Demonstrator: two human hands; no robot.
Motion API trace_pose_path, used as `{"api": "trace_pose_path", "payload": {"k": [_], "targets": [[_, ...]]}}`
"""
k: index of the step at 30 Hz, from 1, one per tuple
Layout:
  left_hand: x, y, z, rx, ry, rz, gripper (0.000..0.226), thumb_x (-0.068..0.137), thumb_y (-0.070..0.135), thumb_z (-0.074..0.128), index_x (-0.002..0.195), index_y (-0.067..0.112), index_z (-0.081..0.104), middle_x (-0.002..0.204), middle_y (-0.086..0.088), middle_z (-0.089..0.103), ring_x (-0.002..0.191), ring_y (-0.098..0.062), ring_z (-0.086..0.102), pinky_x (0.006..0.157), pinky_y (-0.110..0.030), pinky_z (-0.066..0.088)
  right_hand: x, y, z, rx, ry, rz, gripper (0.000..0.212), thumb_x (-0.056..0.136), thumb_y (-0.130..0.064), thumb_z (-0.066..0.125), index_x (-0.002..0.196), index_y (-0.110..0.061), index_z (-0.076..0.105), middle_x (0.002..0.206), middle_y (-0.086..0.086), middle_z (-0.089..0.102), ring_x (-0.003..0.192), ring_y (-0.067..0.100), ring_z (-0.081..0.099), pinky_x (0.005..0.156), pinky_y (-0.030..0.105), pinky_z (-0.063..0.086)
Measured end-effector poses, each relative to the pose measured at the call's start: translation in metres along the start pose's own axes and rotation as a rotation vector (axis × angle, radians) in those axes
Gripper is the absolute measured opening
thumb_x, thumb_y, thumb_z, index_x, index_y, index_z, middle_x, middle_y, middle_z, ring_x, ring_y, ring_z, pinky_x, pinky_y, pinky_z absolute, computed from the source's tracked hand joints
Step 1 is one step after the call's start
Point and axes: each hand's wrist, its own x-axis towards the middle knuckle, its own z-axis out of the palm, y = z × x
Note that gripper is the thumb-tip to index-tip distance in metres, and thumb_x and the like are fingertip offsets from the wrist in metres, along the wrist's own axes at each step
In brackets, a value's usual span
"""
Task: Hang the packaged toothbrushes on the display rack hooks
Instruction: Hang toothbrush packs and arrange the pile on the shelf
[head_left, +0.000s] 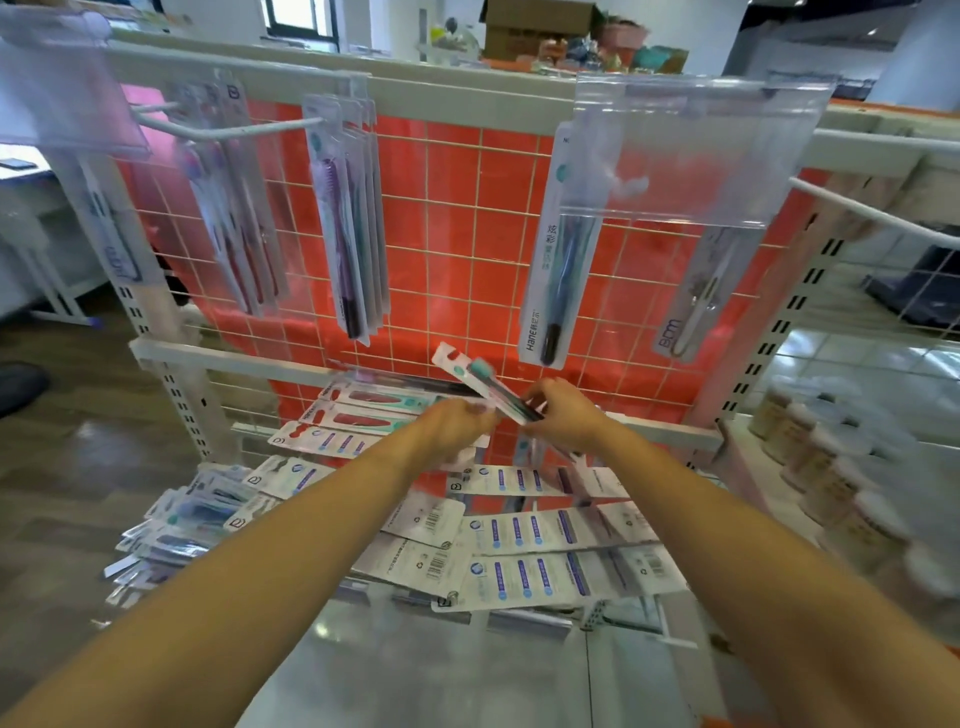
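We hold one packaged toothbrush (480, 384) up off the shelf (467, 665) between both hands, slanted so its hang-hole end points up and to the left, towards the red wire grid (447, 218). That tilt suits the job, in our judgement: the hole end leads, ready to be slid onto a hook. Our right hand (563, 415) grips the lower, handle end of the pack, fingers curled round its edge. Our left hand (454, 423) meets the pack near its middle; motion blur smears the fingertips, so it appears to pinch the pack, though we cannot be sure the grip is firm.

Below our forearms the unhung stock (519, 530) lies flat in loose, overlapping rows on the shelf, with a further heap (176, 525) at its left end. Higher up, several packs already hang from hooks: a bunch (348, 218) left of centre and a single dark-handled one (558, 249) to the right. A long white hook (223, 132) juts out at upper left, carrying packs at its back.
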Motion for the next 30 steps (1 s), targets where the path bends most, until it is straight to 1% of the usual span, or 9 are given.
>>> {"api": "trace_pose_path", "payload": {"k": [3,8,10,14,17,19,23,26,30], "targets": [[0.001,0.0,0.003,-0.293,0.0,-0.083,0.039,0.092,0.044,0.053,0.112,0.01,0.058,0.092,-0.002,0.058,0.076,-0.015,0.053,0.068,-0.029,0.046,-0.007,-0.01,-0.004,0.035,0.028,-0.05,0.037,0.079,-0.016,0.072,0.113,-0.014,0.057,0.113,0.003,0.052,0.098,0.015,0.051,0.077,0.02,0.041],[0.003,-0.005,0.007,-0.791,-0.055,-0.062,0.044,0.09,0.006,0.06,0.131,0.002,0.048,0.121,-0.014,0.062,0.09,-0.016,0.063,0.098,-0.034,0.048,-0.013,-0.026,-0.003,0.007,0.044,-0.165,0.038,0.081,-0.018,0.073,0.114,-0.011,0.056,0.114,0.007,0.053,0.098,0.015,0.049,0.081,0.021,0.041],[-0.002,0.002,0.006,-0.872,0.053,-0.144,0.041,0.098,0.023,0.049,0.131,-0.002,0.047,0.124,-0.019,0.06,0.084,-0.021,0.059,0.093,-0.035,0.049,-0.012,-0.033,-0.002,-0.014,0.032,-0.204,0.039,0.081,-0.023,0.073,0.115,-0.011,0.056,0.113,0.006,0.055,0.101,0.017,0.05,0.082,0.021,0.039],[-0.007,-0.002,-0.007,-1.024,0.076,-0.186,0.032,0.102,0.021,0.04,0.117,-0.004,0.054,0.085,-0.014,0.063,0.073,-0.021,0.061,0.057,-0.029,0.056,-0.004,-0.043,0.002,0.026,-0.007,-0.194,0.039,0.092,-0.037,0.057,0.119,-0.008,0.058,0.116,0.008,0.058,0.107,0.021,0.053,0.086,0.027,0.04],[-0.017,-0.015,-0.02,-1.102,0.126,-0.253,0.022,0.101,0.018,0.042,0.097,0.001,0.055,0.089,-0.017,0.063,0.08,-0.026,0.062,0.072,-0.037,0.053,0.005,-0.045,0.009,-0.017,-0.01,-0.141,0.041,0.096,-0.041,0.048,0.12,-0.009,0.058,0.118,0.011,0.058,0.109,0.026,0.051,0.087,0.032,0.039],[-0.02,-0.023,-0.027,-1.11,0.098,-0.269,0.02,0.1,0.016,0.043,0.106,0.0,0.054,0.11,-0.022,0.063,0.097,-0.029,0.064,0.077,-0.041,0.055,0.01,-0.049,0.013,-0.07,-0.023,-0.117,0.04,0.096,-0.039,0.048,0.123,-0.009,0.055,0.121,0.013,0.055,0.113,0.027,0.048,0.092,0.035,0.038],[-0.025,-0.045,-0.045,-1.124,0.077,-0.292,0.011,0.101,0.011,0.04,0.099,0.002,0.046,0.084,-0.017,0.058,0.051,-0.004,0.064,0.067,-0.02,0.057,0.03,-0.066,0.021,-0.183,-0.059,-0.087,0.046,0.096,-0.035,0.05,0.136,-0.013,0.042,0.138,0.01,0.041,0.128,0.029,0.036,0.107,0.04,0.032],[-0.023,-0.066,-0.056,-1.136,0.086,-0.304,0.014,0.098,0.015,0.049,0.1,0.002,0.053,0.106,-0.024,0.063,0.087,-0.025,0.066,0.056,-0.035,0.059,0.05,-0.08,0.024,-0.239,-0.101,-0.086,0.053,0.094,-0.03,0.054,0.142,-0.018,0.034,0.146,0.007,0.035,0.133,0.027,0.034,0.111,0.041,0.03],[-0.027,-0.085,-0.071,-1.145,0.079,-0.349,0.017,0.096,0.019,0.051,0.093,0.004,0.058,0.09,-0.016,0.065,0.081,-0.025,0.063,0.047,-0.033,0.057,0.083,-0.089,0.033,-0.239,-0.21,-0.027,0.065,0.091,-0.015,0.053,0.148,-0.023,0.022,0.157,0.006,0.016,0.143,0.028,0.018,0.117,0.048,0.018]]}}
